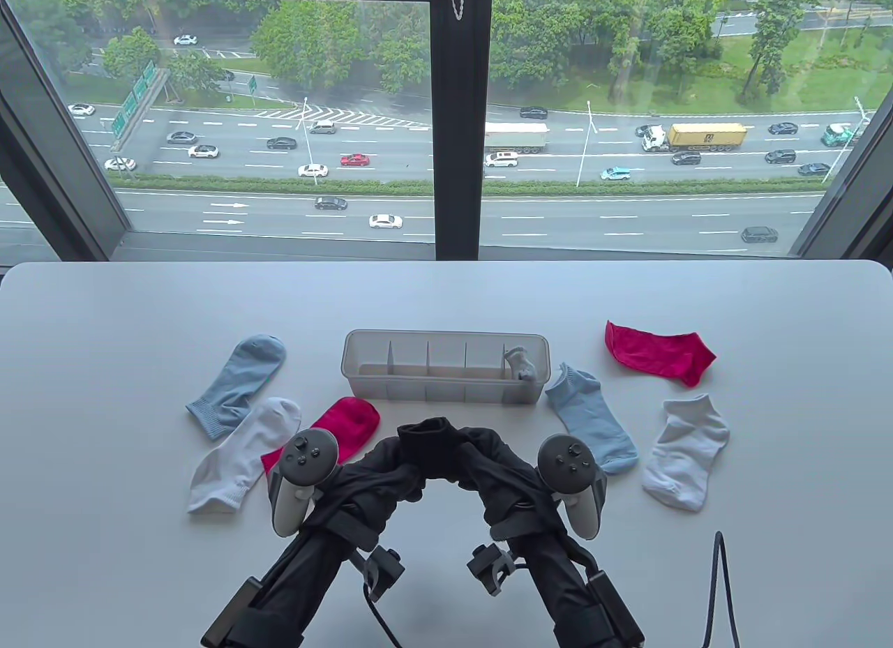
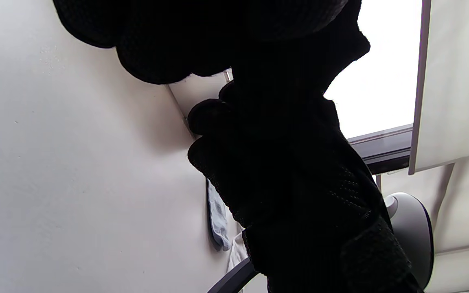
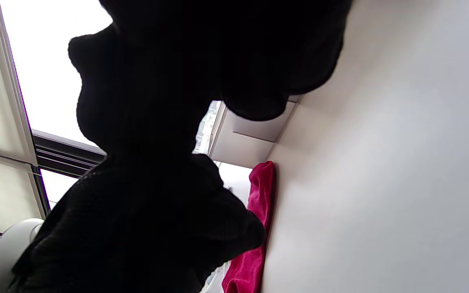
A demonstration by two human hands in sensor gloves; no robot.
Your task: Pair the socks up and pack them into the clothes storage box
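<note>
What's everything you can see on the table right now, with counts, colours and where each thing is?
Storage box: one, translucent grey, divided, table centre; a small grey item in its right-end compartment.
Light blue socks: two, one left, one right of the box.
White socks: two, near left, far right.
Red socks: two, one front left of the box, one back right.
Black sock: one, held up between both hands.
Cable: one, black, near right edge.
Left hand, right hand: black gloves, grey trackers.

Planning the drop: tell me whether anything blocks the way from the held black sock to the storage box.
Nothing visible does. Both hands hold the black sock just before the storage box; four compartments show empty, a grey bundle fills the rightmost.
</note>
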